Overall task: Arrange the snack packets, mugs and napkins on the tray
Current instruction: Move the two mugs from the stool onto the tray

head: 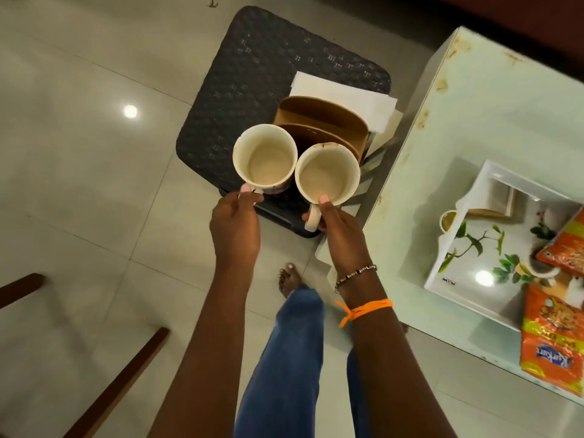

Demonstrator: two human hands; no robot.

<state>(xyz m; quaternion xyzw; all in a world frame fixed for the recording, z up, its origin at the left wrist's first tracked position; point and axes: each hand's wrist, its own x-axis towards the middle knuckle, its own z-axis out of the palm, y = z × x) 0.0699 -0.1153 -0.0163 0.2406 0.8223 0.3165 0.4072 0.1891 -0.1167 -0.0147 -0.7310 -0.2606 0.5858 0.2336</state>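
Observation:
I hold two empty white mugs above a dark woven stool (252,64). My left hand (235,221) grips the handle of the left mug (265,158). My right hand (339,230) grips the handle of the right mug (327,175). Behind the mugs on the stool stands a brown napkin holder (319,118), with white napkins (344,96) lying beside it. A white tray with a leaf print (467,254) rests on the pale glass table (474,121) at the right. Two orange snack packets lie there: one (565,245) on the tray, one (550,336) partly over its front edge.
The stool stands on a glossy tiled floor right against the table's left side. Dark wooden furniture legs (104,390) cross the lower left. My leg in blue jeans and my bare foot (289,279) are below the hands.

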